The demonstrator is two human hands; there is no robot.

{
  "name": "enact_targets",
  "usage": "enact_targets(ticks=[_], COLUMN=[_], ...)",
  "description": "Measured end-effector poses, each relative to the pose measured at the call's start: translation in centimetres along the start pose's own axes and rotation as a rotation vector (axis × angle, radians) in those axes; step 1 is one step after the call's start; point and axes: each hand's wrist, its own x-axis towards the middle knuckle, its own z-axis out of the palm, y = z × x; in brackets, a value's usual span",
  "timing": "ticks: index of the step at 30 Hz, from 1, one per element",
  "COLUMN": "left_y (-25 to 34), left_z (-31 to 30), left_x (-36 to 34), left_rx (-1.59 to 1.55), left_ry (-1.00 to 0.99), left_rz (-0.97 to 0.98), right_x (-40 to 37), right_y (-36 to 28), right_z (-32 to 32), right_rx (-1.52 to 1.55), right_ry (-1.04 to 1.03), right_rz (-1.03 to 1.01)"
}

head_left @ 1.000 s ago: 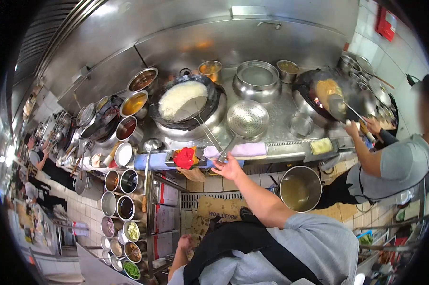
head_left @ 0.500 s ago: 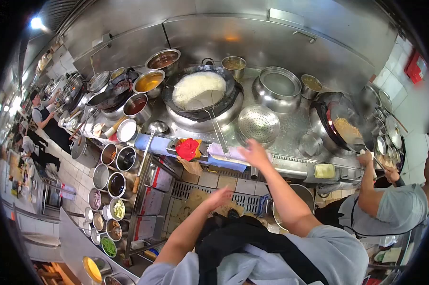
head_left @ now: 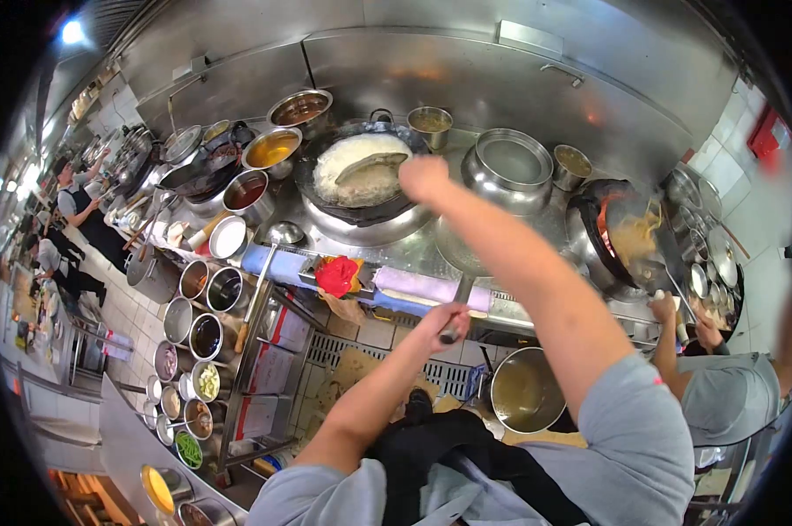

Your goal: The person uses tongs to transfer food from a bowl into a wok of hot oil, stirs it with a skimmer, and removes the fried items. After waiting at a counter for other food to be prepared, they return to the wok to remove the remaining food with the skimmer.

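Observation:
My left hand (head_left: 444, 326) is wrapped round the handle of a perforated strainer (head_left: 456, 250), which is in front of the large wok (head_left: 335, 206). My right forearm covers part of the strainer's bowl. Reaching across it, my right hand (head_left: 424, 180) is closed at the wok's right rim, on what appears to be the skimmer (head_left: 370, 161); its handle is hidden by the hand. The skimmer's dark curved edge shows in the wok among pale, foamy contents (head_left: 339, 167).
At right, a co-worker's hands (head_left: 663, 309) work at another wok (head_left: 606, 272) with noodle-like food. A lidded-looking pot (head_left: 512, 162) stands behind my arm. Bowls of sauce (head_left: 273, 149) sit left of the wok. A ladle (head_left: 284, 232) rests nearby, above several ingredient tins (head_left: 207, 336).
My left hand has taken hold of the strainer handle. My right hand has moved forward and left to the wok rim and closed. The skimmer's handle no longer lies over the counter edge.

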Motion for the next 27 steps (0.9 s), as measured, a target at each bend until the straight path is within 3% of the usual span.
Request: enact_targets(ticks=[3,4,7,8,9,10,12,16,18,20,23,25,27], left_y=[0.5,1.6,5.4,6.6,8.1,9.9,14.5,23.8,26.6,27.9,28.5,29.0,28.8], left_z=[2.6,2.2,4.0,5.5,6.0,6.7,6.2,4.6,4.2,4.3,4.0,2.3,1.5], left_x=[-10.8,-13.9,-21.8,-23.7,-24.8,-25.4,-25.0,-22.2,-20.5,-18.5,-15.3,-12.4,-10.2], left_rx=[0.115,0.082,-0.061,-0.032,0.067,0.147,0.262,0.402,0.446,0.659,0.7,0.753,0.723], left_ry=[0.067,0.017,-0.025,0.049,0.133,0.293,0.503,0.71,0.719,0.871,0.902,0.937,0.901], left_rz=[0.087,0.097,0.196,0.308,0.4,0.463,0.584,0.673,0.662,0.71,0.744,0.749,0.772], right_x=[5.3,5.7,7.2,10.5,8.2,8.1,8.1,6.6,5.4,5.3,3.0,2.0,1.2], right_y=[4.2,5.5,10.3,12.9,12.8,13.5,15.5,15.0,13.8,13.5,11.4,9.2,6.9], right_z=[-3.3,-4.5,-5.9,-3.0,-5.8,-4.8,-1.1,2.4,2.6,5.0,4.3,5.9,7.2], right_rx=[-0.062,-0.157,-0.042,-0.083,0.053,0.061,0.573,0.73,0.688,0.885,0.818,1.043,1.006], right_ry=[-0.147,-0.214,-0.311,-0.467,-0.574,-0.573,-0.531,-0.532,-0.565,-0.563,-0.538,-0.47,-0.514], right_rz=[-0.04,-0.065,-0.107,-0.161,-0.033,-0.041,0.263,0.334,0.302,0.412,0.231,0.342,0.355])
